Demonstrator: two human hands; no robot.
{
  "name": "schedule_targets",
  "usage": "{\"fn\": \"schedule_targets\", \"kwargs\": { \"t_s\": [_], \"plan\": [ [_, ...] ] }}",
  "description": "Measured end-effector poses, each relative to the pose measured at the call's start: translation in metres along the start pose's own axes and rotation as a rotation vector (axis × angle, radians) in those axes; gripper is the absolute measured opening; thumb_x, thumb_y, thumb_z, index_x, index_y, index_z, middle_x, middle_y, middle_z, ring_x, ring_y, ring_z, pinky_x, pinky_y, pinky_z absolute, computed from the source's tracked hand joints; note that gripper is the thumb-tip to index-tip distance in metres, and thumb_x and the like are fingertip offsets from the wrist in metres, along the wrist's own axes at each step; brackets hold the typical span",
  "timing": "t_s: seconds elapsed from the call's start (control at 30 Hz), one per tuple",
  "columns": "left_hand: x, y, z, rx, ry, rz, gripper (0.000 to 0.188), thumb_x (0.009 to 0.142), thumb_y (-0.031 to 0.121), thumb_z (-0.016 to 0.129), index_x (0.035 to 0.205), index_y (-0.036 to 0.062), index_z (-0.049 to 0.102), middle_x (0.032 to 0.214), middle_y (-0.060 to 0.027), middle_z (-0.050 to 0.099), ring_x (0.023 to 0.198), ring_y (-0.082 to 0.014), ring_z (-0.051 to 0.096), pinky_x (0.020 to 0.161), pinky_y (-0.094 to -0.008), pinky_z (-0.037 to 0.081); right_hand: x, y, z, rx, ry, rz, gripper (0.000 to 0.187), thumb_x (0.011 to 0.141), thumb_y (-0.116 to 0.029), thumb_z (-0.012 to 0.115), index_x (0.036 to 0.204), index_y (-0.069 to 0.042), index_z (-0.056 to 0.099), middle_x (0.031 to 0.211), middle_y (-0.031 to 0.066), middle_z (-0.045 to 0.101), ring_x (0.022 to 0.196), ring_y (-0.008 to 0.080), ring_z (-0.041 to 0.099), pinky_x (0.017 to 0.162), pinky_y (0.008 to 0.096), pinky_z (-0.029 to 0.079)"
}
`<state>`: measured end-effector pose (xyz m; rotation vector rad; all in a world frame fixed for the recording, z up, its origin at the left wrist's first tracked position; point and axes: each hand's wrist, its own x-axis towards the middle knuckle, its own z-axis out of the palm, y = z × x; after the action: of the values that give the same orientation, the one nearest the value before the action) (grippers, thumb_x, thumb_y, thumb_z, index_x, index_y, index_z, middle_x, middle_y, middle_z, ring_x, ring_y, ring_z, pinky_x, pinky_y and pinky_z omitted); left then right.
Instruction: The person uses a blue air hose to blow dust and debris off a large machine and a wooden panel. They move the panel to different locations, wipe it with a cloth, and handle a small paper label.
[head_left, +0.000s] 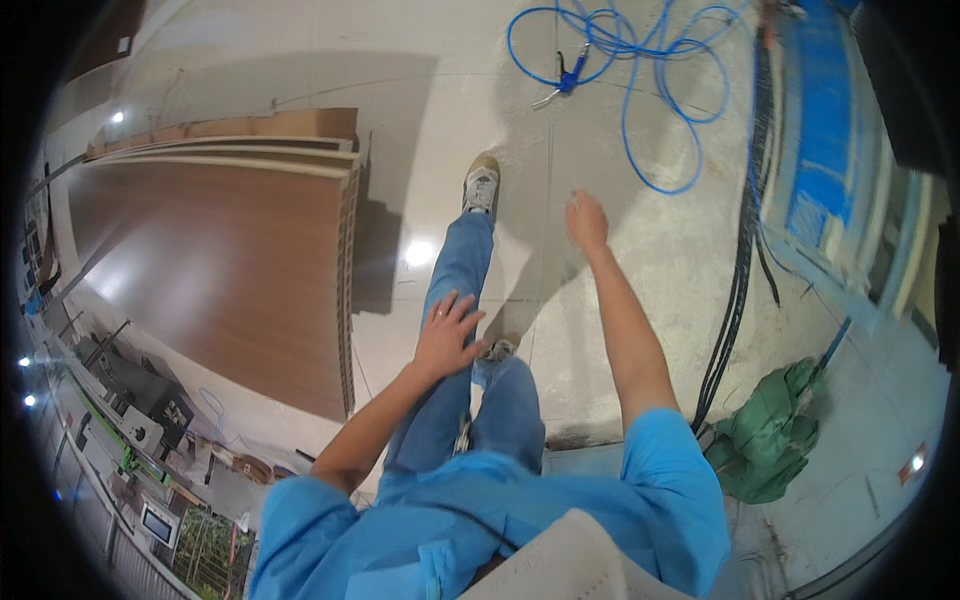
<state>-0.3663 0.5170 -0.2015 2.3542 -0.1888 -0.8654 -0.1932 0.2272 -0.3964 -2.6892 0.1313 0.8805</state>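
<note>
Hands empty: left hand spread wide over blue-jeaned thigh, right hand loosely open above grey concrete floor, coiled blue hose well apart ahead, brown wooden panel stack leftward.

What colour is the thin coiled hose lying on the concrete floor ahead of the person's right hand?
Bright blue; the thin coiled hose shows best in the head view, near the top edge.

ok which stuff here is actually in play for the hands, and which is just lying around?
In play:
- left hand, open, resting on the jeans
- right hand, empty, held out over the floor

Lying about:
- stack of brown boards
- blue hose
- black cables
- green cloth
</note>
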Motion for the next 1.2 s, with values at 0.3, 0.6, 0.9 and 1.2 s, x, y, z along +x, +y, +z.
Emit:
{"fn": "schedule_targets", "kwargs": {
  "t_s": [0.3, 0.6, 0.9, 1.2],
  "plan": [
    [0.124, -0.033, -0.091, -0.141, -0.267, -0.282, 0.038, 0.084, 0.026, 0.07, 0.118, 0.0091, 0.066, 0.136, -0.0058, 0.056, 0.138, -0.0264, 0.041, 0.115, -0.0509, 0.027, 0.424, 0.023, 0.032, -0.609, 0.375, -0.238, 0.034, 0.098, -0.018, 0.047, 0.129, -0.02, 0.059, 0.14, 0.0165, 0.051, 0.127, 0.0357, 0.05, 0.097, 0.0517, 0.046],
    [0.138, -0.039, -0.105, -0.236, -0.246, -0.383, 0.033, 0.083, 0.025, 0.07, 0.112, 0.0085, 0.068, 0.128, -0.0057, 0.061, 0.132, -0.0267, 0.047, 0.112, -0.0496, 0.031, 0.405, 0.027, 0.029, -0.406, -0.272, -0.645, 0.028, 0.088, -0.011, 0.055, 0.114, -0.009, 0.065, 0.112, 0.0181, 0.066, 0.105, 0.0363, 0.061, 0.094, 0.0485, 0.047],
    [0.122, -0.011, -0.055, -0.063, -0.215, -0.25, 0.031, 0.083, 0.026, 0.067, 0.111, 0.0117, 0.069, 0.126, -0.0066, 0.063, 0.129, -0.031, 0.049, 0.109, -0.0462, 0.036, 0.079, -0.129, -0.054, 0.773, -0.167, -0.002, 0.05, 0.09, -0.044, 0.064, 0.125, -0.009, 0.06, 0.112, 0.025, 0.065, 0.106, 0.0383, 0.063, 0.093, 0.0462, 0.049],
    [0.142, 0.013, -0.069, 0.078, -0.37, -0.159, 0.036, 0.088, 0.034, 0.061, 0.11, 0.0056, 0.069, 0.106, -0.0186, 0.07, 0.102, -0.0383, 0.066, 0.091, -0.0458, 0.051, -0.138, 0.107, -0.155, 2.151, 0.364, 0.552, 0.049, 0.104, -0.047, 0.044, 0.085, -0.008, 0.066, 0.083, 0.0094, 0.069, 0.074, 0.0199, 0.063, 0.07, 0.0313, 0.049]
  ]
}}
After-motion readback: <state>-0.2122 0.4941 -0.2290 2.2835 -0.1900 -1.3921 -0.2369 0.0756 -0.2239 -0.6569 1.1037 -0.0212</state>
